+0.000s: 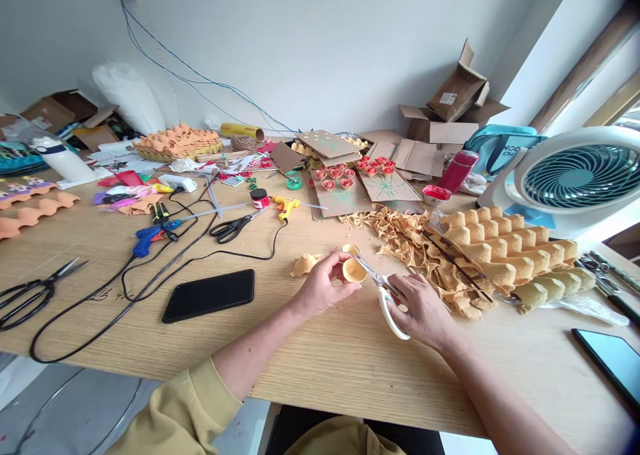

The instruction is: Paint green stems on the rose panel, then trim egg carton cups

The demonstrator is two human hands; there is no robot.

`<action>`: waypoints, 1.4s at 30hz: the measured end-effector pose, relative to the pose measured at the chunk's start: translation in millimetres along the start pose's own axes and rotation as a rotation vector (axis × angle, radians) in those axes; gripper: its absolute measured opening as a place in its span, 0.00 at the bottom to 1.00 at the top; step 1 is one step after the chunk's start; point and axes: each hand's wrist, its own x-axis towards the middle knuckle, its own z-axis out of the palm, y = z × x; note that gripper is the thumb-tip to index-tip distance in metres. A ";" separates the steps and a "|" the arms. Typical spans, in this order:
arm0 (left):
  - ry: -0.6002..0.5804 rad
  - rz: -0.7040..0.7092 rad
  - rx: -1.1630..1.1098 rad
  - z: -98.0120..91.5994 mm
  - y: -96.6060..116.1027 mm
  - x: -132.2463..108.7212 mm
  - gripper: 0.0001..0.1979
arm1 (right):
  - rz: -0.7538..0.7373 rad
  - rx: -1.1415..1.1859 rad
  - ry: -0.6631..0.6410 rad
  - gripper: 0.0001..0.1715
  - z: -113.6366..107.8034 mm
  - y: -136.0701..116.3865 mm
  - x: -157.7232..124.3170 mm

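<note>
Wooden table (350, 368), crowded with craft supplies. We hold one cardboard cup (354, 272) just above its middle, our left hand (320, 287) pinched shut on it. Right of the cup: our right hand (424, 310) clamped on white scissors (386, 296), blades at the cup's rim. Beyond the cup: carton scraps (405, 235). Left of the cup: black phone (209, 295).

The person wore a mustard-yellow top (345, 444) of soft, plain cloth. Its left sleeve (180, 412) sat pushed up near the elbow, the cuff bunched in thick folds just off the table's near edge. Both forearms were bare, like the left hand (320, 288) and right hand (423, 312).
</note>
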 end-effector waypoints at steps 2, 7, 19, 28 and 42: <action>0.001 -0.004 0.006 -0.1 0.7 -0.3 0.23 | -0.005 -0.007 0.006 0.13 -0.3 0.2 -0.4; 0.000 -0.013 0.014 -0.1 2.6 0.1 0.25 | -0.024 -0.019 0.033 0.14 -0.3 1.3 -1.5; -0.003 -0.005 0.012 0.4 0.9 0.1 0.25 | -0.031 -0.041 0.018 0.14 -0.8 5.0 -2.8; -0.005 -0.041 -0.005 0.4 1.3 1.1 0.23 | -0.005 -0.081 0.014 0.10 1.0 5.2 0.2; -0.052 -0.016 -0.018 -2.4 -5.9 1.8 0.22 | -0.072 -0.090 0.024 0.16 -1.6 6.9 -1.1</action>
